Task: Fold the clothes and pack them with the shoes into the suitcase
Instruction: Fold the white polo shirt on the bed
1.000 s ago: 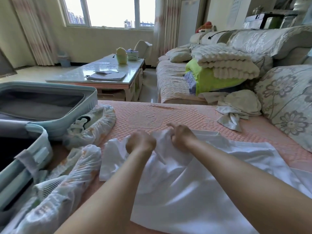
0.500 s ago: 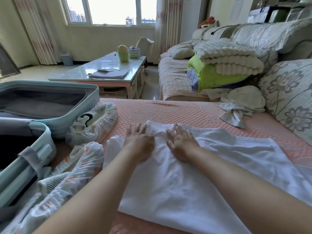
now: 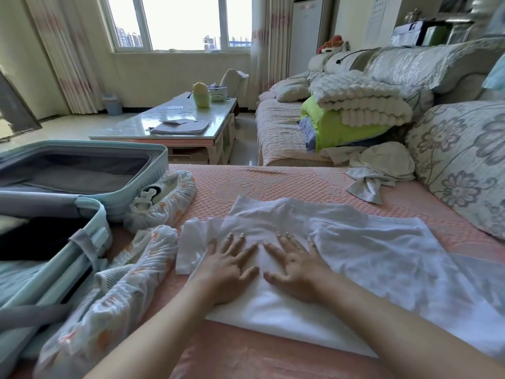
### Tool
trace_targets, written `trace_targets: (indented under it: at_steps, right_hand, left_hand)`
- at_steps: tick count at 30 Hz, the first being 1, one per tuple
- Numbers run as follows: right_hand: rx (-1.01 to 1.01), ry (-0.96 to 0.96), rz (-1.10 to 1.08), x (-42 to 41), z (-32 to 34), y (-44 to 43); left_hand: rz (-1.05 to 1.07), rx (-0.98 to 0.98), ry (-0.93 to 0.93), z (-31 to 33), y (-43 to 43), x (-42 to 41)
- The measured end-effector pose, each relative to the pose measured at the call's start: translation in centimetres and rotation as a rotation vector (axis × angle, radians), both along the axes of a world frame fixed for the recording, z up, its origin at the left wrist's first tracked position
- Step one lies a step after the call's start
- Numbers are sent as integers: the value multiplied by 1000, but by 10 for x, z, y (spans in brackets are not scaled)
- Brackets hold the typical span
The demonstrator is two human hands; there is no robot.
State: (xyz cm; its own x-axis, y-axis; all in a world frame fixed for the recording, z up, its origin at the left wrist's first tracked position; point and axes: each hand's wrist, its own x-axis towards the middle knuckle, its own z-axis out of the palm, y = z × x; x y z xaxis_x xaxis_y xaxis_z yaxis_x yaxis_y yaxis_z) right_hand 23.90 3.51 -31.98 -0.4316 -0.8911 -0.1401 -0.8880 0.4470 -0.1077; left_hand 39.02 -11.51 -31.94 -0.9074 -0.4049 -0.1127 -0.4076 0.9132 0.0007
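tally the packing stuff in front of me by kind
suitcase: 1
shoes in covers: 2
white garment: 1
crumpled beige cloth: 1
total: 5

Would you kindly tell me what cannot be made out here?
Head view only:
Suitcase near half: dark inside, cut by the left edge.
Nearer shoe: mostly hidden by its printed cover.
White garment: kind unclear; left hand and right hand lie flat on it.
Papers on the coffee table: too small to read.
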Motion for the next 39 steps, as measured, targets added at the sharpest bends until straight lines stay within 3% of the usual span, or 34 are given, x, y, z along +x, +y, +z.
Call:
trace_targets:
  at_steps: [6, 9, 11, 15, 17, 22, 27, 30, 33, 35, 39]
  right_hand:
    - [115, -5, -113, 11, 12, 56]
    - [158, -14, -142, 17, 18, 84]
    - [179, 9, -145, 19, 21, 105]
    - [171, -10, -225, 7, 28, 153]
    - [163, -31, -323, -10, 25, 186]
    - [127, -49, -466, -39, 17, 254]
    - [11, -49, -437, -39, 12, 286]
    - [-44, -174, -435, -48, 12, 296]
    - [-391, -399, -565, -63, 35, 313]
    - [-482, -349, -636, -81, 50, 332]
    - [-112, -178, -537, -107, 58, 360]
  left_hand:
    - [150, 10, -96, 13, 13, 38]
    - [193, -119, -118, 28, 36, 28]
    - [144, -153, -82, 34, 58, 14]
    - [-114, 93, -23, 27, 106, -7]
    - [-192, 71, -56, 18, 128, -13]
    - [-153, 85, -83, 12, 161, -29]
    - [-222, 108, 0, 17, 221, -77]
    - [-325, 167, -2, 19, 272, -104]
    - [-466, 162, -19, 18, 315, -118]
    - [-547, 129, 86, 17, 333, -125]
    - [-682, 93, 288, 18, 354, -136]
